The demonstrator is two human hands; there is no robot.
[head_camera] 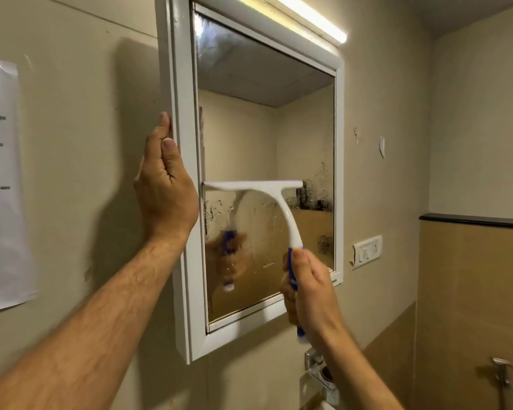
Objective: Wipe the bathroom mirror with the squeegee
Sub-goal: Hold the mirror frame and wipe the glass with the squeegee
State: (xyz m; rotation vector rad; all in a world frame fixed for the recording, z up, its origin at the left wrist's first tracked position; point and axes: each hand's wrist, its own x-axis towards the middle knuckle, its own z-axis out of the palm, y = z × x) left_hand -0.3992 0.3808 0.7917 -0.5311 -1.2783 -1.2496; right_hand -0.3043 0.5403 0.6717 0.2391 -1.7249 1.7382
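Squeegee: white squeegee (pixel 279 208) with a blue handle, its blade lying level across the mirror, about halfway down the glass; the blade's 9 o'clock end reaches the glass edge, the 3 o'clock end stops short of the other edge.
Right grip: the right hand (pixel 304 288) is closed around the blue handle at 5 o'clock of the blade, near the mirror's lower 3 o'clock corner.
Mirror: the mirror (pixel 249 137) is clear above the blade and reflects a wall and ceiling; below the blade it is smeared and fogged, with a blurred reflection of the hand and handle. Dark streaky patches sit at 3 o'clock of the blade and along the 9 o'clock edge of the glass.
Frame: a white frame (pixel 187 149) surrounds the glass and stands out from the wall.
Left grip: the left hand (pixel 165 184) rests flat against the frame's 9 o'clock side, fingers up, thumb on the front face; it is not closed around anything.
Light: a lit tube (pixel 305 17) runs along the frame at 12 o'clock.
Paper: a printed sheet (pixel 3 184) hangs on the wall at 9 o'clock, well apart from the frame; most of the text is unreadable.
Switch: a white plate (pixel 367 251) sits on the wall at 3 o'clock of the frame's lower corner.
Tap: metal fittings (pixel 320 371) show at 6 o'clock, partly behind the right forearm.
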